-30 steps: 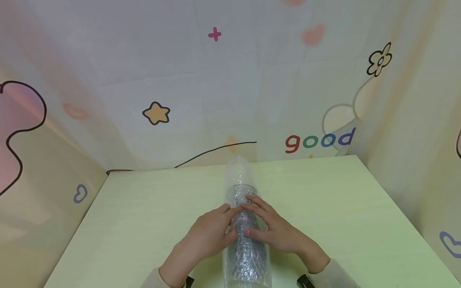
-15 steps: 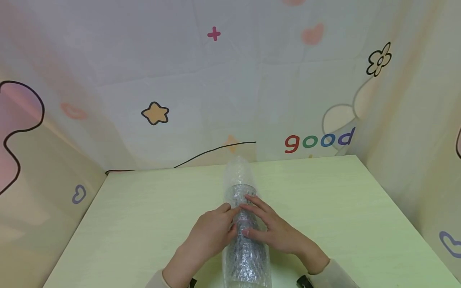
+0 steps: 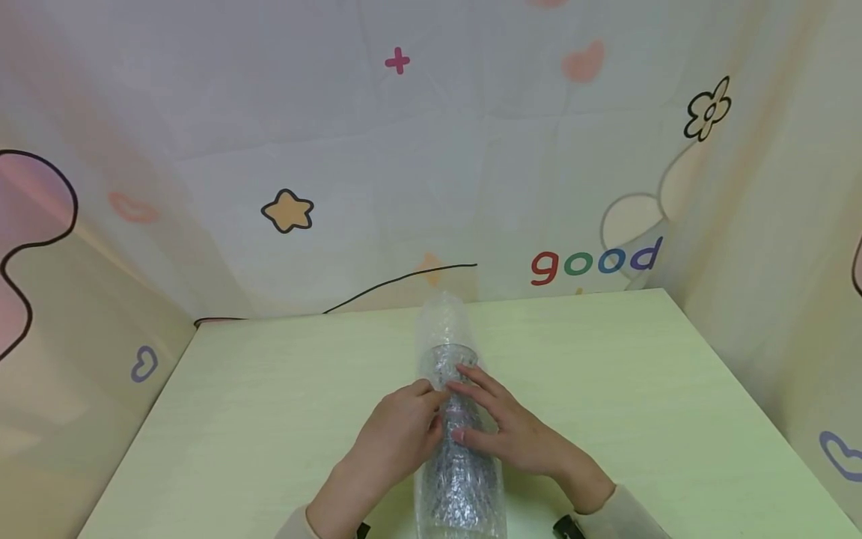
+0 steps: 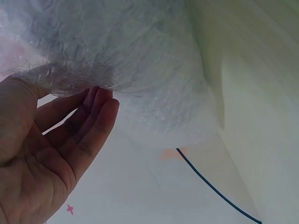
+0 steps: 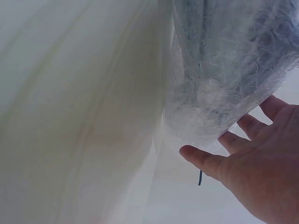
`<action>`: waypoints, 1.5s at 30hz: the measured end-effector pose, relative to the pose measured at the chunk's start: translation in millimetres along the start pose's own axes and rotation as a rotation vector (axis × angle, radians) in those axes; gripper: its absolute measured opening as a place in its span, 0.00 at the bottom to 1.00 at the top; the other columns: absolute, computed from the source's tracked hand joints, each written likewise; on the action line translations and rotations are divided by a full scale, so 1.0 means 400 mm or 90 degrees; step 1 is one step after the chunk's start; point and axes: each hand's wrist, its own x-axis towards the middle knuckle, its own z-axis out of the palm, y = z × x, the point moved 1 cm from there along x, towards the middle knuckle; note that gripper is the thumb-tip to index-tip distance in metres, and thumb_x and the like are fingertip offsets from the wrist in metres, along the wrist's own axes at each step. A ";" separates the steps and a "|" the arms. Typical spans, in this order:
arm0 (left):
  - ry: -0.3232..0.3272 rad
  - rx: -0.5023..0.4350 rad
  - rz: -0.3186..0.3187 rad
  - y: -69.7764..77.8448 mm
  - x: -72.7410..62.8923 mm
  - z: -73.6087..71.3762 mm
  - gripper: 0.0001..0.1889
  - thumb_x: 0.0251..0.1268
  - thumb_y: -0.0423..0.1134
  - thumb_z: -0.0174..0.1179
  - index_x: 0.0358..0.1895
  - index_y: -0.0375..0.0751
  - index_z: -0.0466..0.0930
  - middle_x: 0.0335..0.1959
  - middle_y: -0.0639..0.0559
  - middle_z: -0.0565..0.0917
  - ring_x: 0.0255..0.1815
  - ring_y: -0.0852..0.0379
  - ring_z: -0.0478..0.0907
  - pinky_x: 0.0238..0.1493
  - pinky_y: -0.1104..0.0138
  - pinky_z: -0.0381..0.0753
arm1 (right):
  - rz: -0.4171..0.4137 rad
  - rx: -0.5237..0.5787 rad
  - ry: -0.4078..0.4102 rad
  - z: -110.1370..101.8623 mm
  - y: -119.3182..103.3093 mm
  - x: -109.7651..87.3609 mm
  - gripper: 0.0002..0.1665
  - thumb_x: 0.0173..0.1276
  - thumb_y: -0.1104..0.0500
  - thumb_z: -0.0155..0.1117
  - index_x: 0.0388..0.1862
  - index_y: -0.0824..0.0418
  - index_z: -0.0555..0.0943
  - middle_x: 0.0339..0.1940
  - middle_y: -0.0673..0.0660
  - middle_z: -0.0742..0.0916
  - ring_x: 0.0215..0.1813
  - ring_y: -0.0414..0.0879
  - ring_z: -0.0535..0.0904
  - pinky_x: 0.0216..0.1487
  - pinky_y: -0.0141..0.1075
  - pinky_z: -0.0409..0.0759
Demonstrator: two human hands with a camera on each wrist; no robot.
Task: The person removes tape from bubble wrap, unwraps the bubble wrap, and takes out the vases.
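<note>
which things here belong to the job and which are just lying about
In the job:
bubble-wrapped bundle
left hand, pinching at it
right hand, resting on it

Just around:
table, merely supporting
printed backdrop behind the table

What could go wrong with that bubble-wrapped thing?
The clear plastic bubble wrap round the long, rounded grey bundle could tear where the left grip seems to pinch it. The bundle might also roll on the flat, pale green tabletop, since the right grip lies spread over it rather than curled firmly round it.
</note>
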 end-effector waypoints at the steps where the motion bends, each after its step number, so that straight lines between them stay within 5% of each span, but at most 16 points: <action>1: 0.003 -0.001 -0.001 0.000 0.000 0.000 0.13 0.62 0.33 0.69 0.50 0.40 0.90 0.37 0.53 0.87 0.30 0.64 0.79 0.32 0.75 0.80 | -0.002 -0.001 0.000 0.000 0.000 0.000 0.38 0.75 0.45 0.65 0.81 0.45 0.66 0.87 0.52 0.56 0.87 0.63 0.46 0.75 0.72 0.59; 13: 0.022 -0.006 -0.019 0.009 0.006 -0.006 0.04 0.59 0.30 0.69 0.36 0.42 0.89 0.24 0.57 0.81 0.21 0.68 0.70 0.24 0.76 0.71 | -0.008 0.008 -0.009 0.000 -0.002 0.003 0.39 0.76 0.46 0.64 0.82 0.48 0.64 0.88 0.54 0.54 0.87 0.64 0.44 0.75 0.72 0.58; 23: 0.035 -0.057 -0.036 -0.004 0.005 0.011 0.08 0.59 0.30 0.69 0.41 0.40 0.93 0.33 0.54 0.89 0.25 0.68 0.76 0.27 0.78 0.75 | 0.004 0.018 -0.017 0.002 -0.004 0.005 0.39 0.77 0.47 0.64 0.82 0.48 0.63 0.88 0.54 0.53 0.87 0.64 0.43 0.75 0.72 0.58; 45: 0.029 -0.118 -0.060 -0.014 0.005 0.012 0.09 0.59 0.30 0.68 0.42 0.38 0.93 0.33 0.53 0.89 0.25 0.69 0.75 0.25 0.78 0.73 | 0.008 0.015 -0.017 0.005 -0.004 0.003 0.40 0.76 0.46 0.64 0.83 0.47 0.63 0.88 0.52 0.52 0.88 0.62 0.43 0.77 0.71 0.57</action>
